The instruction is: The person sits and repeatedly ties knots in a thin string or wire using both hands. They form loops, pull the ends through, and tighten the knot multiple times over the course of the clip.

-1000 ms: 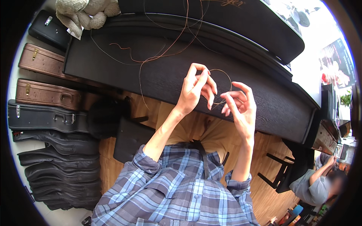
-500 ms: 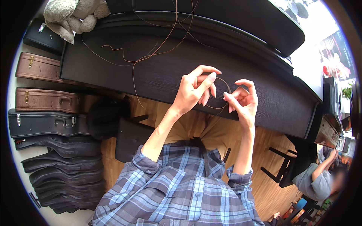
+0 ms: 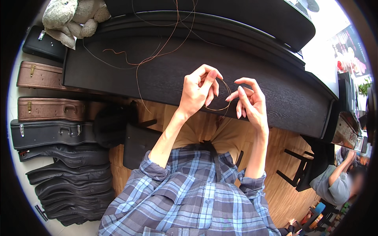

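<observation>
Above the front edge of a black wooden lid lies my left hand point(image 3: 197, 91), thumb and fingers closed on one side of a small loop of thin bronze-coloured guitar string point(image 3: 217, 109). Across the loop, my right hand point(image 3: 251, 101) has its fingers bent but apart, one fingertip at the loop's edge. Whether that fingertip presses on the string is hard to see. More loose strings point(image 3: 147, 59), some coppery and some grey, lie tangled on the lid to the left, with one end hanging over the front edge.
The black piano-like cabinet point(image 3: 118, 78) spans the front. A grey plush toy point(image 3: 65, 21) sits at its far left. Brown instrument cases point(image 3: 51, 109) and stacked black gig bags point(image 3: 75, 188) line the left. A black stool point(image 3: 293, 167) and another person point(image 3: 330, 187) are at right.
My right fingers have spread and shifted on the loop's right side. The loop has moved slightly left with my left hand, which keeps its hold. The whole view has shifted a little.
</observation>
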Motion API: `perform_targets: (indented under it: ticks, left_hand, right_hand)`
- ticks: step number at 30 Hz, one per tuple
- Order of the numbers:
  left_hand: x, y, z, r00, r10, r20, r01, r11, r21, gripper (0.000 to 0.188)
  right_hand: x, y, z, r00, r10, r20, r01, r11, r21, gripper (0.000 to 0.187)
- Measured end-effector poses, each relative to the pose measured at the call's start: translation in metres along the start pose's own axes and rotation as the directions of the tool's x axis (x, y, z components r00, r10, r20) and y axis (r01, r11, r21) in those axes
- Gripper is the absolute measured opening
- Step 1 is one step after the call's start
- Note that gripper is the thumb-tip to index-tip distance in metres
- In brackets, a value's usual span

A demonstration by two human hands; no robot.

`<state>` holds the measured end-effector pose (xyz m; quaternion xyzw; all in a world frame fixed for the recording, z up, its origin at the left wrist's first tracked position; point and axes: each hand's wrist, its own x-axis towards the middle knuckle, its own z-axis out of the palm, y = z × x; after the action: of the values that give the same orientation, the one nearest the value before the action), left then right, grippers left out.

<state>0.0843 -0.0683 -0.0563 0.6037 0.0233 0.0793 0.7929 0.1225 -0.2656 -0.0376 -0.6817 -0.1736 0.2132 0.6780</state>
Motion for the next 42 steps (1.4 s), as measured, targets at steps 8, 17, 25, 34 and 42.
perform_targets:
  ticks: [8, 17, 25, 34, 42]
  left_hand:
    - [0.001, -0.003, -0.002, 0.998, 0.04, -0.055, -0.044, 0.996, -0.078, 0.032]
    - [0.001, -0.003, -0.004, 0.999, 0.019, -0.042, -0.024, 0.991, -0.132, 0.034]
    - [0.0, -0.001, -0.005, 1.0, -0.008, 0.01, 0.01, 0.994, -0.113, 0.034]
    - [0.002, -0.001, -0.006, 1.0, -0.008, 0.005, 0.009, 0.987, -0.161, 0.034]
    - [0.003, -0.003, -0.008, 1.0, -0.001, 0.003, 0.002, 0.979, -0.205, 0.033]
  right_hand:
    - [-0.003, -0.008, -0.006, 0.97, 0.115, 0.213, -0.099, 0.991, -0.084, 0.019]
    - [-0.011, -0.01, -0.017, 0.954, 0.232, 0.189, -0.225, 0.973, -0.06, 0.016]
    - [-0.023, -0.015, -0.018, 0.993, 0.108, 0.057, -0.085, 0.945, -0.317, 0.012]
    - [-0.027, -0.009, 0.003, 0.995, -0.054, -0.088, 0.018, 0.93, -0.367, 0.018]
    - [-0.027, -0.003, 0.01, 0.998, -0.044, -0.044, 0.029, 0.952, -0.305, 0.025]
